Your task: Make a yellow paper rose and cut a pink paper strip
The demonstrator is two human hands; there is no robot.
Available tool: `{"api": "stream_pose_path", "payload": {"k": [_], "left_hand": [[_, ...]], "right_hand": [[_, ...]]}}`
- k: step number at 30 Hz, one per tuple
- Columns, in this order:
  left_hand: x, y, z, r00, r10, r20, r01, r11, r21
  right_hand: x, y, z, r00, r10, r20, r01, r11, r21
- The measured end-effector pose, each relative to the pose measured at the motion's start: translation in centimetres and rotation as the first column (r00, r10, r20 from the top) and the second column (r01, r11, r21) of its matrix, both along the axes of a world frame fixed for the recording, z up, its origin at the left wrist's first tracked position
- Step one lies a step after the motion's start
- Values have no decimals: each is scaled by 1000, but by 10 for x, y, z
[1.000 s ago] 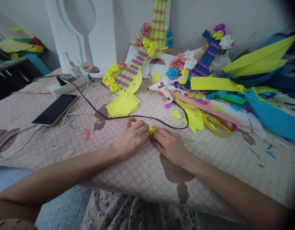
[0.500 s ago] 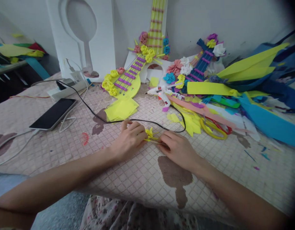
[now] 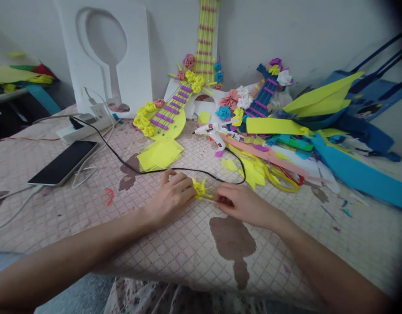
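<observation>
Between my hands, low over the table, is a small yellow paper flower (image 3: 199, 187) with pointed petals. My left hand (image 3: 175, 192) is closed at the flower's left side, its fingertips partly hidden behind the knuckles. A thin pale stick (image 3: 209, 199) runs under the flower toward the right. My right hand (image 3: 237, 201) pinches the right end of that stick between thumb and fingers. Beyond my hands lies a pile of yellow paper squares (image 3: 160, 153). A white glue gun (image 3: 211, 131) rests farther back, its black cord (image 3: 201, 166) curving just past my fingers.
A phone (image 3: 64, 162) lies at left near a white power strip (image 3: 85, 127). Paper-flowered toy guitars (image 3: 170, 114) lean at the back beside a white foam board (image 3: 135, 65). Yellow-handled scissors (image 3: 279, 183), paper scraps and a blue strip (image 3: 367, 172) cover the right side.
The view has shifted slightly, so the whole table sits a little farther left. My right hand has moved a bit away from the flower, and more of the flower and stick shows.
</observation>
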State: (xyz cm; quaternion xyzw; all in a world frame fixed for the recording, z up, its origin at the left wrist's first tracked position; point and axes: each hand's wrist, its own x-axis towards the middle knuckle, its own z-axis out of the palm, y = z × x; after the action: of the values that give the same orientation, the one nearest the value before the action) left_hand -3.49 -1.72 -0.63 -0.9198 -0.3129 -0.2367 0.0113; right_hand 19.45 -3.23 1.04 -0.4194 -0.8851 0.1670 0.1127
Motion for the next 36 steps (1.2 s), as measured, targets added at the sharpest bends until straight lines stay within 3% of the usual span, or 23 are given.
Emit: {"api": "stream_pose_path", "payload": {"k": [11,18,23,36], "left_hand": [[2,-1,-1,999,-34,12,34,999,-24],[2,-1,-1,999,-38,13,38,999,-24],[3,-1,0,999,-38,14,39,999,-27],[4,-2,0,999,-46,1,46,999,-11]], "right_hand": [[-3,-1,1,999,-13,-47,9,997,-76],[0,1,4,1000,-22,8,23,993,-115],[2,2,4,1000,27,8,-26,993,-115],[0,0,5,1000,-9,5,10,994,-108]]}}
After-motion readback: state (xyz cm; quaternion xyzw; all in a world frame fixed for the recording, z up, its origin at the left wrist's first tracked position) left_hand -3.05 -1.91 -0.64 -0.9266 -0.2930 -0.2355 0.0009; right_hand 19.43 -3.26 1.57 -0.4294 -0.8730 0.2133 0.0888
